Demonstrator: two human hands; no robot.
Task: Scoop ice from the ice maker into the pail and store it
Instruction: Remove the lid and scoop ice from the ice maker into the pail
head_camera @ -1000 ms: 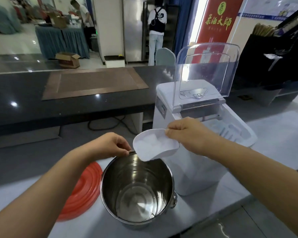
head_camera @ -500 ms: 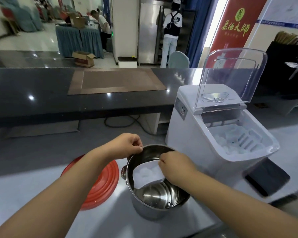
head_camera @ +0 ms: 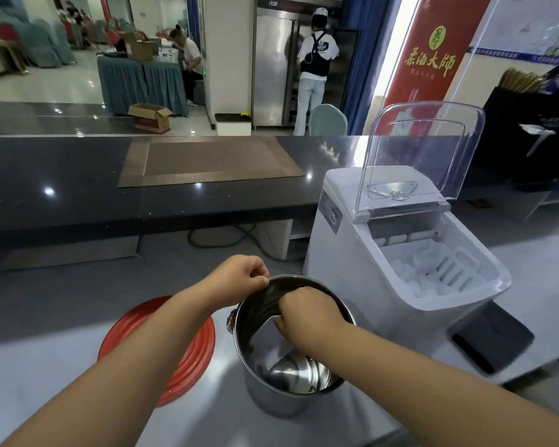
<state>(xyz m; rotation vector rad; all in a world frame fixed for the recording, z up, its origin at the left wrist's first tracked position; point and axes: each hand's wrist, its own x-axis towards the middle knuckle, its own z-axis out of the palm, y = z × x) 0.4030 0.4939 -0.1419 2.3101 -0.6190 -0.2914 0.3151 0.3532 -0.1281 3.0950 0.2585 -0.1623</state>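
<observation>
Steel pail [head_camera: 271, 398] stands at the bottom middle of the frame on the grey tabletop [head_camera: 46, 366]. The right hand [head_camera: 307, 312] is down inside it, with its fingers curled round a white scoop [head_camera: 268, 337] that is tilted down. The left hand [head_camera: 239, 277] pinches the pail's rim at its far edge. A red lid [head_camera: 191, 343] lies flat just left of the pail. The white ice maker [head_camera: 346, 262] stands to the right, its clear cover [head_camera: 423, 150] up, with ice [head_camera: 410, 275] in its bin.
</observation>
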